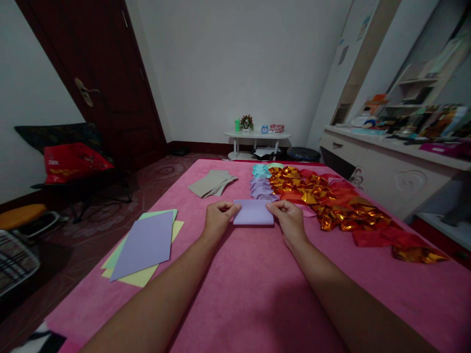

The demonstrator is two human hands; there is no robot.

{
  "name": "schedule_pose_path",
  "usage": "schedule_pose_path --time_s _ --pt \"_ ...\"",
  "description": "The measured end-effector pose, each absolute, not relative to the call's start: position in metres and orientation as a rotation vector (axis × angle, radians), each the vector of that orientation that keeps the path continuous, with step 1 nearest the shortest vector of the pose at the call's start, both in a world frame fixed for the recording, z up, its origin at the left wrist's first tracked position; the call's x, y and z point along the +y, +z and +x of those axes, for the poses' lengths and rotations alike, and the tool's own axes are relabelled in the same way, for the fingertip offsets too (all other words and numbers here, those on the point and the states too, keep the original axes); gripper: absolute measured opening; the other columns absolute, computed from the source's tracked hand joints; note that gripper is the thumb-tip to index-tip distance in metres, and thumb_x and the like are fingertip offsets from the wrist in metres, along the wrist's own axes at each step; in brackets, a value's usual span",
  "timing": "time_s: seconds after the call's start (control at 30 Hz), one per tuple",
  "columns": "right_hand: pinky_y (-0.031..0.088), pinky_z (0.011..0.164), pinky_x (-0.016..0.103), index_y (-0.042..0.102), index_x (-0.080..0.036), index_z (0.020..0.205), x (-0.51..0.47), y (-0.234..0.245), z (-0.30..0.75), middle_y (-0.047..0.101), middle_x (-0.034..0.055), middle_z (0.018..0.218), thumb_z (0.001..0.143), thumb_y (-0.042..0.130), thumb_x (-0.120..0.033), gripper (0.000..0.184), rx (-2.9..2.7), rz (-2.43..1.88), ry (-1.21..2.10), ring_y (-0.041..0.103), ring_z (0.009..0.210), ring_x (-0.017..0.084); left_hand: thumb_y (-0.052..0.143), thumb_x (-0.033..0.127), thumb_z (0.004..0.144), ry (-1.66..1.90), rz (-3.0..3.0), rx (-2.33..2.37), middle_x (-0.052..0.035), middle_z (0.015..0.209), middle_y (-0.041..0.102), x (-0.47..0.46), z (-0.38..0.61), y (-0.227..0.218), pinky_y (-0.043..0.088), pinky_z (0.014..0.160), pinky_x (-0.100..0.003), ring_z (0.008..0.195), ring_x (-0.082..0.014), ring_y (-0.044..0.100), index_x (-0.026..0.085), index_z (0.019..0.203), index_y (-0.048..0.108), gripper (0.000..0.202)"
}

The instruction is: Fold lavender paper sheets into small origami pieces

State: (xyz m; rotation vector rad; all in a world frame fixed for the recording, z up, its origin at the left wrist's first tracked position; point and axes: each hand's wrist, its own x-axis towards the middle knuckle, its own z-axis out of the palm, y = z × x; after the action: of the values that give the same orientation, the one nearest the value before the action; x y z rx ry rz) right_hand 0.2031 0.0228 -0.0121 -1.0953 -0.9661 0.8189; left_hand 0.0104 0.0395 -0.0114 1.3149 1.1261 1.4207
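Note:
A folded lilac sheet of paper [253, 213] lies on the pink tablecloth [250, 274] in front of me. My left hand [217, 219] pinches its upper left corner with thumb and fingers closed. At the upper right corner my right hand [289, 217] pinches the sheet the same way. Just behind the sheet runs a row of folded lilac and pale blue paper pieces [262, 183].
A stack of lilac, green and yellow sheets [145, 245] lies at the left. Grey card pieces [212, 183] sit further back. Red and gold foil pieces [331, 203] spread along the right. A dark door, a chair, a small white table and a cabinet surround the table.

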Motion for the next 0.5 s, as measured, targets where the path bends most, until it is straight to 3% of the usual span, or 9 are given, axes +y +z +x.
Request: schedule_pose_path --time_s 0.37,0.5 --pt "0.040 0.056 0.025 0.065 -0.017 0.063 0.0235 -0.0115 0.2015 0.063 -0.0006 0.062 0.059 0.078 -0.032 0.020 -0.989 -1.102 0.804 0.053 0.058 0.013 0.077 0.033 0.059 1.448 1.285 1.122 0.0001 0.055 0.059 0.0392 0.0114 -0.0110 0.036 0.047 -0.019 0.049 -0.0082 0.050 0.012 0.060 0.062 0.026" --pt "0.040 0.056 0.026 0.064 -0.017 0.061 0.0245 -0.0125 0.2020 0.063 -0.0007 0.061 0.058 0.077 -0.032 0.020 -1.000 -1.124 0.786 0.053 0.057 0.013 0.077 0.033 0.058 1.459 1.243 1.099 0.0029 0.052 0.057 0.0379 0.0129 -0.0088 0.036 0.045 -0.018 0.045 -0.0078 0.048 0.013 0.070 0.058 0.029"
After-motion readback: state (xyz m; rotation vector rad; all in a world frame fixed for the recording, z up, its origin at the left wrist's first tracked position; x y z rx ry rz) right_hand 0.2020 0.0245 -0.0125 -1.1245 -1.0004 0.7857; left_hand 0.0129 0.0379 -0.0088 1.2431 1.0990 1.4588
